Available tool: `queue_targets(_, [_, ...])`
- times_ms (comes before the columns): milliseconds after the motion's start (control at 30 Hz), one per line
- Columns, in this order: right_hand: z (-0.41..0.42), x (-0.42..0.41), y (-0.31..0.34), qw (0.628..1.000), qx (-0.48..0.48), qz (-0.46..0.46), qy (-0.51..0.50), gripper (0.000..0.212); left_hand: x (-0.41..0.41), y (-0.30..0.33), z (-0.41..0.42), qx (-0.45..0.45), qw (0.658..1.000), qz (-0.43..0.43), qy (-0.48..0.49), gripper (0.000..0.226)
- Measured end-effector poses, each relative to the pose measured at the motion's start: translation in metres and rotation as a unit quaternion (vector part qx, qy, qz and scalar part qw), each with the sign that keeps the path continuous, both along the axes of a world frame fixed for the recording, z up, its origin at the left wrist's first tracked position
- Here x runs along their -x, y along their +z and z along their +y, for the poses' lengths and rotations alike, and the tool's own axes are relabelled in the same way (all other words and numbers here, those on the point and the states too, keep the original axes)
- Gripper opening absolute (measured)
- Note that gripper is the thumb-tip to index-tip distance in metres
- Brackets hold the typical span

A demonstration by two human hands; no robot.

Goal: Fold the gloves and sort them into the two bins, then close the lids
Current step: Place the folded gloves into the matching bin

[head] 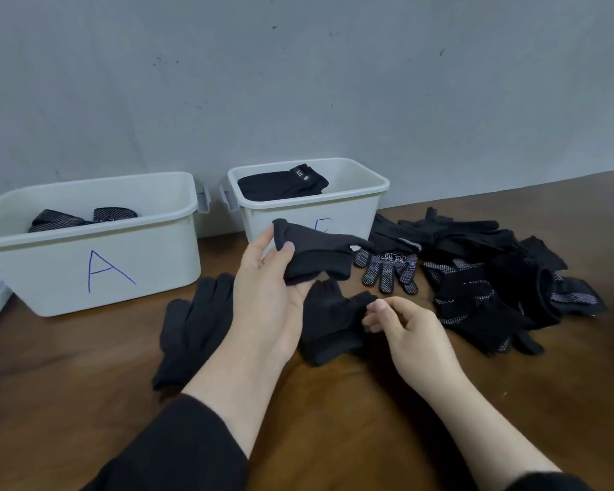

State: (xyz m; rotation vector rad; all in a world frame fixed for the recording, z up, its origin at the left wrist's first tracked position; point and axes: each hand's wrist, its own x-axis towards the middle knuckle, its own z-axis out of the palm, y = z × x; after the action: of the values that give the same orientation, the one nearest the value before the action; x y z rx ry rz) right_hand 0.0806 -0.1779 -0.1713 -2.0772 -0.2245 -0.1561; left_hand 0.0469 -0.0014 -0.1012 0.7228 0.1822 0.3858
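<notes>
— Two pale plastic bins stand open against the grey wall: the left bin marked A [86,239] already holds dotted-grip gloves [82,217], and the right bin [309,207], its letter half hidden, holds a folded plain black knit glove with a small label [280,186]. Which step are we in?

— Folding, I'd say. The left hand [266,295] is raised in front of the right bin and pinches a plain dark knit glove [316,256] between thumb and fingers, the cloth doubled over and the cuff hanging toward the right.

— And the right hand [404,327]?

— Lower, just above the brown wooden desk [334,402]. Its fingers are curled with thumb and forefinger close together at the edge of another plain black glove [334,324] lying on the desk. I cannot tell whether it truly has hold of that cloth or only touches it.

— What else waits?

— One plain black glove [188,324] lies flat left of the left forearm, and a heap of black gloves [475,278], plain and white-dotted mixed, sits to the right of the bins.

— Next move?

— Likely finishing the fold on the held glove, then dropping it into the right bin with the other plain one. That calls for keeping the fold together during the short carry. No lids are in view, so closing seems far off.
</notes>
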Motion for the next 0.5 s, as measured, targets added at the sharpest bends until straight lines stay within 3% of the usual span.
queue_targets(67, [-0.002,-0.001,-0.002,1.000,-0.008,-0.010,-0.011,0.030,0.007,-0.004,-0.007,-0.135,0.988,0.074,0.016,0.040])
queue_targets(133, [-0.004,-0.002,-0.003,1.000,-0.018,-0.006,-0.024,0.032,0.021,-0.020,-0.009,-0.359,0.920,0.154,0.030,0.053])
queue_targets(200, [-0.004,-0.002,-0.001,1.000,-0.013,0.017,-0.023,0.032,0.034,-0.035,-0.003,-0.513,0.838,0.182,0.041,0.060])
queue_targets(367, [-0.003,0.003,0.002,0.999,0.030,0.036,0.021,0.025,0.045,-0.053,0.018,-0.651,0.729,0.207,0.042,0.036])
queue_targets(500, [-0.002,0.006,0.001,0.994,0.110,0.015,0.009,0.036,0.050,-0.063,0.016,-0.726,0.662,0.174,0.064,0.037])
